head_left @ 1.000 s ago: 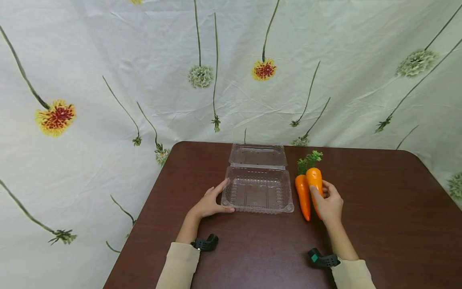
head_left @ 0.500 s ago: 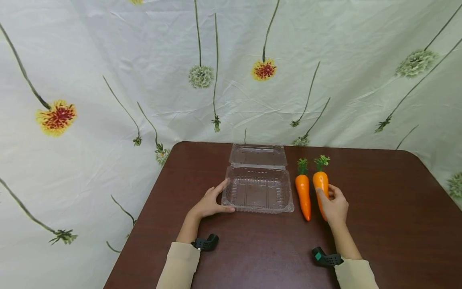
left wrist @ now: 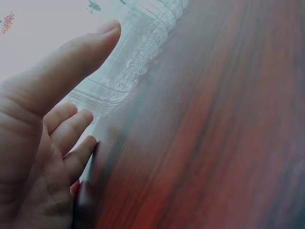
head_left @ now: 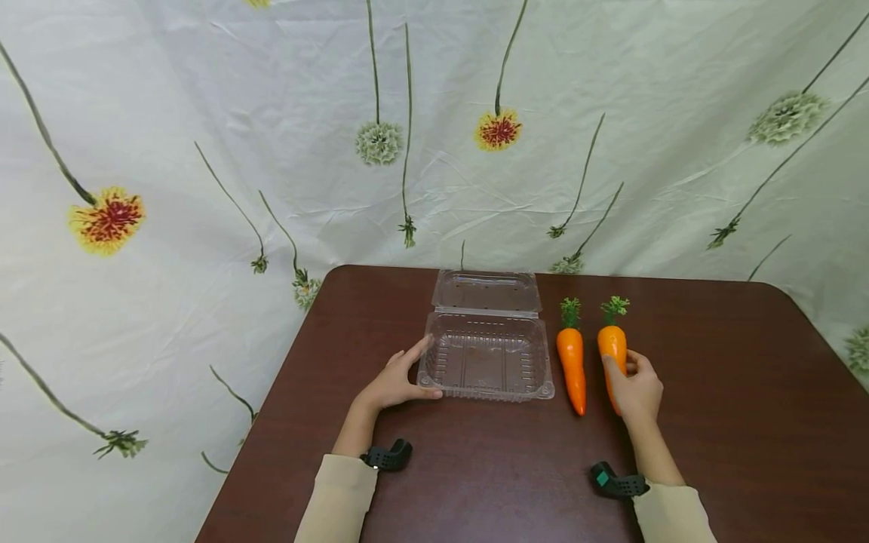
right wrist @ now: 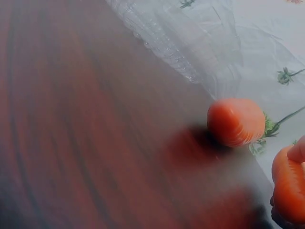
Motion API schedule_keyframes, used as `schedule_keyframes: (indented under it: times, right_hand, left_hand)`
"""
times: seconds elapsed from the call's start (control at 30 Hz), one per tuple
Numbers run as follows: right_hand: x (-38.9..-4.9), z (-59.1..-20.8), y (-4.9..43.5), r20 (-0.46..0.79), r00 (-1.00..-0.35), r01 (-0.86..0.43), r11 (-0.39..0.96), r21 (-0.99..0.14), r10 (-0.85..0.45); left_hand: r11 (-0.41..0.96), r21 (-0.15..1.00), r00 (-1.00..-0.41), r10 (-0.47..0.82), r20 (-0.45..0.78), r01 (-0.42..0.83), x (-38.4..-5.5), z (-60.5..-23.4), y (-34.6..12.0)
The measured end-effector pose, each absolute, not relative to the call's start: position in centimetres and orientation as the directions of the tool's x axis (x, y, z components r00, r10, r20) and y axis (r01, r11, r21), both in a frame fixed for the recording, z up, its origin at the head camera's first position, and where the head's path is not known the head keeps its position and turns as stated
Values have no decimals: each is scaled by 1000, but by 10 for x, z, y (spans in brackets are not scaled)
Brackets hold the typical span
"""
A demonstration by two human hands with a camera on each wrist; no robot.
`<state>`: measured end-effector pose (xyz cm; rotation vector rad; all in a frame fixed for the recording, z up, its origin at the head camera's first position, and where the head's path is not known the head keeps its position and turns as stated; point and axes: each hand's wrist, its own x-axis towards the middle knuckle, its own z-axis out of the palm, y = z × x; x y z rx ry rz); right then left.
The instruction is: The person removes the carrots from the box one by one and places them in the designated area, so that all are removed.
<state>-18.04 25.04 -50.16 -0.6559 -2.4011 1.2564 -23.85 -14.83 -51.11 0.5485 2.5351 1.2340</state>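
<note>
An orange carrot (head_left: 612, 345) with a green leafy top is gripped by my right hand (head_left: 638, 388), thumb on its near side and fingers along its right. In the right wrist view this carrot (right wrist: 288, 191) shows at the right edge with a fingertip over it. A second carrot (head_left: 572, 366) lies on the table just left of it, tip toward me. My left hand (head_left: 394, 386) is at the near left corner of a clear plastic clamshell container (head_left: 485, 392), its thumb and fingers spread along the front and left rims. The container's lid (head_left: 486, 292) is folded back.
The dark brown wooden table (head_left: 489, 467) has rounded far corners. Behind it hangs a pale cloth (head_left: 305, 90) printed with flowers. Each wrist wears a black band (head_left: 388, 455).
My right hand has moved right with the carrot, away from the other carrot, so a gap now shows between them. My left hand and the container have stayed put.
</note>
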Motion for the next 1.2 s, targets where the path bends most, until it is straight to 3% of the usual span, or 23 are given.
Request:
schedule_keyframes:
  times: [0.9,1.2]
  right_hand:
    - [-184,-508,249,167,-835,212,586,-782,525]
    - [-182,-506,251,135,-854,219,583,-783,502]
  left_hand:
    - [567,791,-891,449,-62,230,-238,-509,-148]
    - [561,796,-892,447,-63,225,-238,-510,-148]
